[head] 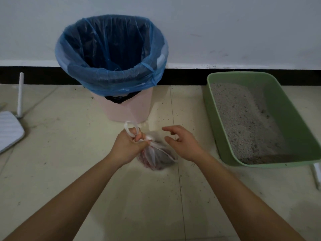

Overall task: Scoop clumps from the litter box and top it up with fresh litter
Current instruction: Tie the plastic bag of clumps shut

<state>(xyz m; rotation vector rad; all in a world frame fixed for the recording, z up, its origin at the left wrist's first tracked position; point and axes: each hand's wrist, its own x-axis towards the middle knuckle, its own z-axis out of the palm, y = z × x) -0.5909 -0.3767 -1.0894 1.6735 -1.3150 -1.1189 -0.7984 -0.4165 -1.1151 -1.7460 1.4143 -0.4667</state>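
I am reaching both bare forearms out over the pale tiled floor (69,153). My left hand (129,146) is gripping the gathered neck of a small thin plastic bag (159,159), fingers curled round the twisted white handles (130,127), which are looping up over my knuckles. The bag is sitting on the floor between my hands, with something dark inside that I cannot make out. My right hand (182,145) is hovering just beside the bag, fingers loosely spread and slightly bent, holding nothing. Dark grains are lying scattered on the tiles around me.

Just beyond the bag, a pink bin (126,110) with a blue liner (111,77) folded over its rim is standing against the wall. To its right, the green litter box (295,119) is resting on the floor, with grey litter (243,122) inside it banked higher along its left wall. At the far left, a white device with an upright antenna (10,129) is lying on the floor. A black skirting strip (191,75) is running along the foot of the white wall (225,23).
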